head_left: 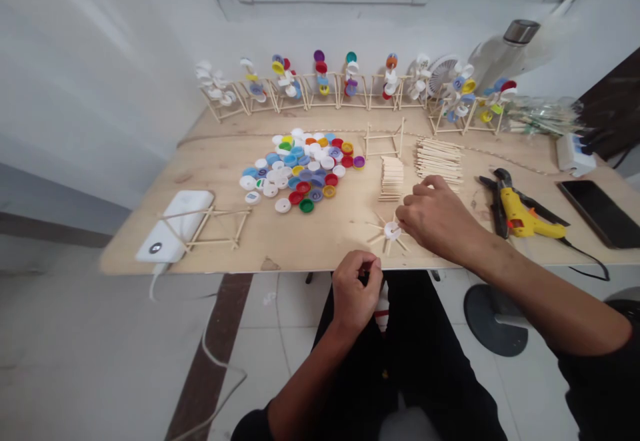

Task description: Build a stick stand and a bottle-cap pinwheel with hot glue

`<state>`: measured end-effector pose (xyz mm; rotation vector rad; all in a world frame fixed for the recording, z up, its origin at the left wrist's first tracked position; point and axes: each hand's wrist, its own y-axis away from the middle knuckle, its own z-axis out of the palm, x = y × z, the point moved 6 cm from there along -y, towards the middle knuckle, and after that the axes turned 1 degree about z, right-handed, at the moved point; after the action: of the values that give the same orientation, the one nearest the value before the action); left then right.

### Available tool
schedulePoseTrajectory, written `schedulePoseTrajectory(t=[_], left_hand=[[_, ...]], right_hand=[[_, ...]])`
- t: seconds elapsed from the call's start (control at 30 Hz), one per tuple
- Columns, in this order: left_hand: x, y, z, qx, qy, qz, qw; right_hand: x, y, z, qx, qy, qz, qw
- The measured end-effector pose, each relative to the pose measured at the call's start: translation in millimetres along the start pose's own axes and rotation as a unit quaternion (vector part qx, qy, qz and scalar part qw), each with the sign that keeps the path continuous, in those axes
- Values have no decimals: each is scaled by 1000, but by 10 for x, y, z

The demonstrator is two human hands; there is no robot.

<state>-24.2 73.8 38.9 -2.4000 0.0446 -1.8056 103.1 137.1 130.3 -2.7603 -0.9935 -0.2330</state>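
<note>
A white bottle cap (393, 230) lies near the table's front edge with several short wooden sticks fanned out around it like spokes. My right hand (434, 218) reaches in from the right, thumb and fingers pinched at the cap's right side on what looks like one of the thin wooden sticks, mostly hidden by the fingertips. Just below the table edge, left of the spoked cap, my left hand (354, 291) is closed with thumb against curled fingers. Whatever it may hold is hidden. Beyond the right hand are a short stick stack (391, 179) and a longer stick pile (439, 160).
Loose coloured caps (300, 168) cover the table's middle. Stick frames with cap wheels (321, 88) line the wall. A yellow glue gun (525, 214) and phone (603, 213) lie right. At left, a stick frame (217, 228) leans over a white power bank (183, 224).
</note>
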Motion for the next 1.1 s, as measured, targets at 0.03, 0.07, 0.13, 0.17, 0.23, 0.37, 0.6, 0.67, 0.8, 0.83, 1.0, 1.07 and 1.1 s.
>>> schedulePoseTrajectory(t=[0.03,0.07,0.13,0.17,0.23,0.37,0.6,0.67,0.8,0.83,1.0,1.07,1.1], left_hand=[[2,-1,2,-1,-3,3,1000],[4,0,4,-3,-5,6,1000],[8,7,10,-8,-10,13,1000],[10,10,12,-10,-14,18,1000],[18,8,13,-15,-26,30,999],[82,-55,-38,10,-80,80,994],[135,-177,-56,-1,-125,110,986],[87,-174,-62,2,-81,81,993],[-16,-173,-32,-14,-5,28,1000],[-28,-179,-10,-28,0,21,999],[7,-207,126,-108,-34,20,993],[46,-203,162,-119,-47,21,992],[67,-197,174,-121,-49,20,991]], right_hand=[[-19,-35,19,-8,7,-8,1000],[-37,-67,40,-19,15,-14,1000],[-65,-116,79,-47,28,-15,998],[-74,-131,93,-63,34,-13,997],[-82,-136,107,-94,41,-5,995],[-50,-72,92,-121,29,26,992],[126,222,112,-71,-77,123,987],[199,355,167,-45,-129,166,977],[280,605,334,8,-275,241,931],[283,649,372,17,-309,253,917],[284,782,435,62,-381,304,871],[289,824,441,80,-416,320,847],[291,850,449,87,-434,331,833]])
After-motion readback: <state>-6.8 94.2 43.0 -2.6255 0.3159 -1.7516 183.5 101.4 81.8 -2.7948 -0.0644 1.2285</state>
